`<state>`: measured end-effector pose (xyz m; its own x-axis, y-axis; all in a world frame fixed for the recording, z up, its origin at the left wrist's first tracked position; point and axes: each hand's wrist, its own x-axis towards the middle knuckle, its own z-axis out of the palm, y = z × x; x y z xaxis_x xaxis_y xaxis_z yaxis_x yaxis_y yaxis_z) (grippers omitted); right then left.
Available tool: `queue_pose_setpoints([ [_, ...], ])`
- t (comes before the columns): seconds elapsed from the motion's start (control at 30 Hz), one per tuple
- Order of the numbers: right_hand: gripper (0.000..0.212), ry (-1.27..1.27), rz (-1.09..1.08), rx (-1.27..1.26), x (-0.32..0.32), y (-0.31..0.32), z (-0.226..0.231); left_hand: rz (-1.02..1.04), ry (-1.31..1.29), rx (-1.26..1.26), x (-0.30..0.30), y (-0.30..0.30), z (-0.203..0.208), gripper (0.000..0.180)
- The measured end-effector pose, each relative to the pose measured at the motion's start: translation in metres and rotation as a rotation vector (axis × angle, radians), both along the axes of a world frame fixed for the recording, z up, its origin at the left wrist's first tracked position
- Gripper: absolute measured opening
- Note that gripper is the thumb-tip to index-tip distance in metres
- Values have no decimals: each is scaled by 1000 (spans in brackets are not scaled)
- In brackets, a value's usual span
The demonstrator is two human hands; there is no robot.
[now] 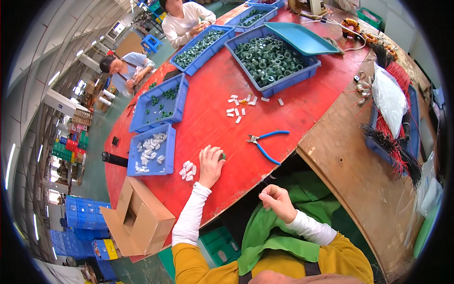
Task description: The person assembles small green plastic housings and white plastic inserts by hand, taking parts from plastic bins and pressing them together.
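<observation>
Head view is showing your left hand [211, 165] curling over the red tabletop [213, 109], a small dark-green piece [223, 156] showing at its fingertips; whether they are gripping it, you cannot tell. Your right hand [279, 203] is hanging past the table's front edge, above the green cloth apron [293, 253], thumb and fingertips pressing together; anything between them is too small to make out. Small white pieces [187, 171] are crowding just left of your left hand, and a brown cardboard box [153, 227] is filling the near-left edge. Bare red surface is opening ahead of that hand, while blue-handled pliers [256, 140] are lying to its right, one handle pointing toward the front edge.
</observation>
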<state>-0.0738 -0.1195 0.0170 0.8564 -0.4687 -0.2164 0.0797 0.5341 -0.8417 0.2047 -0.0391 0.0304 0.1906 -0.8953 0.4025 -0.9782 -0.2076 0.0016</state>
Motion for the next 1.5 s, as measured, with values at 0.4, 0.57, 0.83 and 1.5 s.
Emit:
queue_pose_setpoints([
  [0.4,17,69,23,3,-8,9,-6,368,1178,-708,-45,75,-21,27],
  [0.57,17,64,11,-98,-1,-2,-2,79,2065,-850,-98,64,-8,31],
  [0.83,17,70,133,-495,-1,-37,8,107,2188,-284,-157,55,-9,31],
  [1.5,15,-28,352,-1107,7,-52,36,71,1669,-104,-177,47,8,35],
])
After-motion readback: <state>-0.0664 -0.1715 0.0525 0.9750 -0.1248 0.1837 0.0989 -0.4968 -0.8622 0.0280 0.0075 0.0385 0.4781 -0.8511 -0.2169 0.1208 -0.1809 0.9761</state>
